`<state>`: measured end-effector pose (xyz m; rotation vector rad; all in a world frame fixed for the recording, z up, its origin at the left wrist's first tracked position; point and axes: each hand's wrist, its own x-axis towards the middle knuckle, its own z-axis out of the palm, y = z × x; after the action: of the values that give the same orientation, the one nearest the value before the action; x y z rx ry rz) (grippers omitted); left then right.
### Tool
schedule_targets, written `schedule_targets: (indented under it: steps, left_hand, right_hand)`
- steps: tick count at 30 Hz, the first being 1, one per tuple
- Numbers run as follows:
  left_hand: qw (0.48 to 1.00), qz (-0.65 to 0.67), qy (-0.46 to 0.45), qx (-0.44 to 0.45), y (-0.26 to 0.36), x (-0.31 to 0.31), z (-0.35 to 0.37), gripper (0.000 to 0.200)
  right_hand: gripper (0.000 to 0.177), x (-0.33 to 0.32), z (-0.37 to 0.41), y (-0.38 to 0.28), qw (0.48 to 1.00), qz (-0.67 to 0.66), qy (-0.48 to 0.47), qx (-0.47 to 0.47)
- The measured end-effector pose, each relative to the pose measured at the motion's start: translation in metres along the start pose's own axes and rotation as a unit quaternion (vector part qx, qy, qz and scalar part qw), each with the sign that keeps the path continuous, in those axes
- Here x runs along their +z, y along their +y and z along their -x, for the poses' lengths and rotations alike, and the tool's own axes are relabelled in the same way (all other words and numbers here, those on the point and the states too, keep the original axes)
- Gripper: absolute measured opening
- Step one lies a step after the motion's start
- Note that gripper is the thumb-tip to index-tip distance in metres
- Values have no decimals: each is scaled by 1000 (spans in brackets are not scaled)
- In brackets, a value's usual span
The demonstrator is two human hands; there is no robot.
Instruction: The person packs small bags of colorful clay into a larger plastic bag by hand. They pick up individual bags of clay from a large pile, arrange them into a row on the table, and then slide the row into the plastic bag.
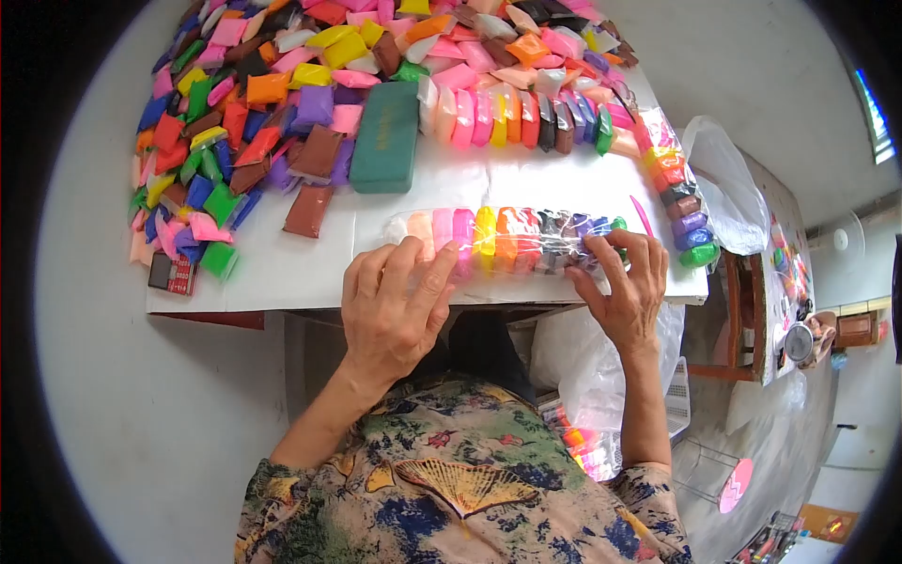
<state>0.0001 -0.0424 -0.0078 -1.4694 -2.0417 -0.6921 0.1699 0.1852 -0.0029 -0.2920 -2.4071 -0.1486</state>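
A long clear plastic bag of coloured clay packets (507, 240) lies along the table's near edge, the packets in a row from white and pink through yellow, orange and red to black, blue and green. My left hand (399, 296) grips the bag's near left part with bent fingers. At the right end, my right hand (625, 277) pinches the plastic near the dark and green packets, thumb below and fingers above. Beyond the bag stands a dark green box (386, 141). A similar row of packets (517, 120) lies to the right of that box.
A large heap of loose coloured packets (268, 89) covers the back and left of the white table (310, 258). Another filled bag (689, 221) lies at the right edge. A small red-and-black box (173, 274) sits front left. Clear plastic bags (601, 362) hang below the table.
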Motion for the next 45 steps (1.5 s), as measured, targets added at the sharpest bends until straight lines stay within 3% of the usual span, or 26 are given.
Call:
schedule_targets:
  steps: [4, 9, 16, 22, 25, 26, 29, 30, 34, 38, 41, 45]
  left_hand:
    - [997, -19, 57, -53, 18, -2, -11, 38]
    - [999, 18, -7, 26, 40, 16, -22, 44]
    - [999, 21, -12, 25, 15, 11, -12, 43]
    - [1000, -15, 14, 0, -7, 3, -1, 33]
    - [999, -14, 18, -28, -38, -6, 13, 28]
    - [997, -44, 22, -66, -49, -8, 22, 27]
    - [970, 101, 40, -217, -60, -19, 32, 28]
    - [955, 144, 19, -257, -54, -23, 33, 28]
    - [980, 101, -36, -170, -30, -21, 22, 30]
    - [959, 199, -6, -200, -38, -1, 18, 15]
    - [923, 316, 7, -220, -44, 4, 12, 13]
    - [765, 556, -56, -319, -55, -4, 1, 14]
  right_hand:
    - [43, -7, -12, -16, 1000, -2, 25, 15]
    - [37, 12, -33, -65, 984, -171, 7, -46]
    - [31, -1, -5, -11, 997, -80, -3, 14]
    - [30, 0, 9, 9, 996, -83, 15, 20]
    - [31, 2, 11, 14, 995, -87, 25, 31]
    - [31, 2, 11, 16, 995, -87, 28, 37]
    - [33, 2, 11, 18, 994, -91, 25, 51]
    - [36, 1, 10, 16, 994, -85, 25, 58]
    - [54, -11, 2, 8, 998, -47, -16, 31]
    - [69, -13, -2, 9, 997, -47, -68, 4]
    - [67, -13, -12, 19, 992, -77, -96, 5]
    - [54, -15, -39, 41, 973, -190, -132, 27]
